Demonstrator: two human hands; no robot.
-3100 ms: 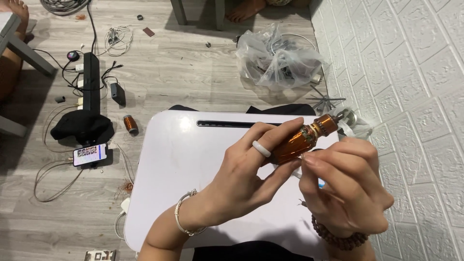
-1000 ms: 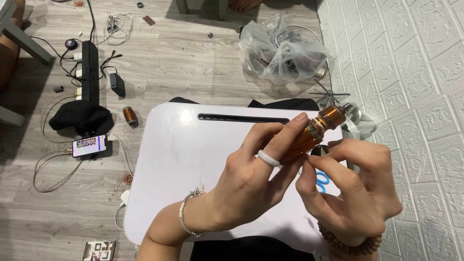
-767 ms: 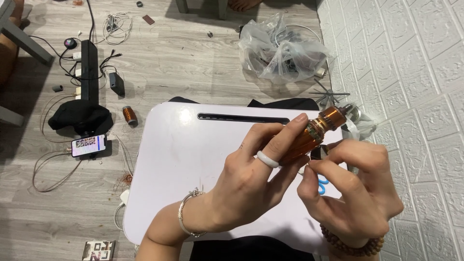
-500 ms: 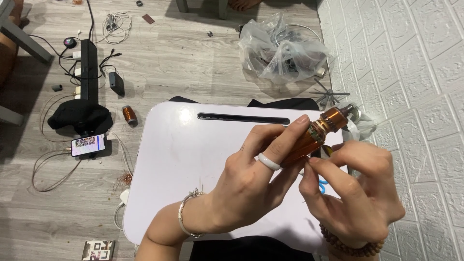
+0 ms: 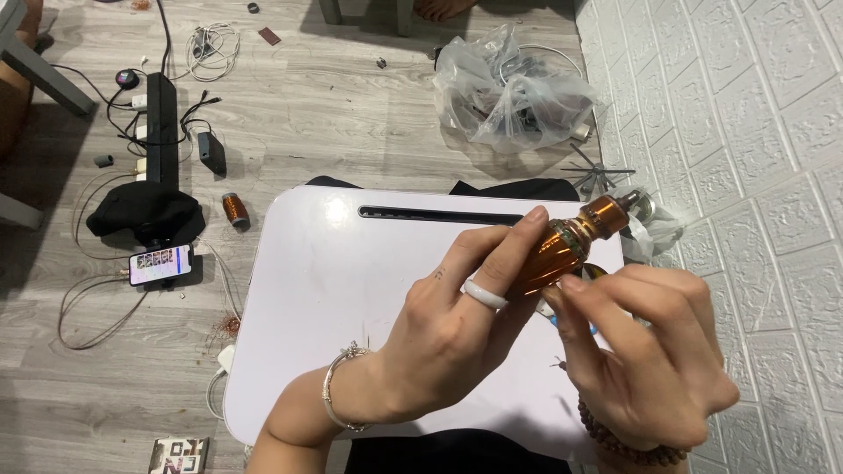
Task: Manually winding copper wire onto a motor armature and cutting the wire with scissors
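Observation:
My left hand, with a white ring and a silver bracelet, grips a copper-wound rotor and holds it above the white lap table. The rotor points up and to the right, its metal shaft end toward the wall. My right hand, wearing a brown bead bracelet, is closed beside the rotor's lower part, its fingertips touching the copper winding. Something small and blue shows between the fingers, too hidden to name.
A clear plastic bag of parts lies on the wooden floor beyond the table. At left are a black power strip with cables, a phone, a black cloth and a small copper wire spool. A white brick-pattern wall is on the right.
Over three seconds both hands stay on the rotor with only small shifts. My right fingers have moved slightly up along the winding.

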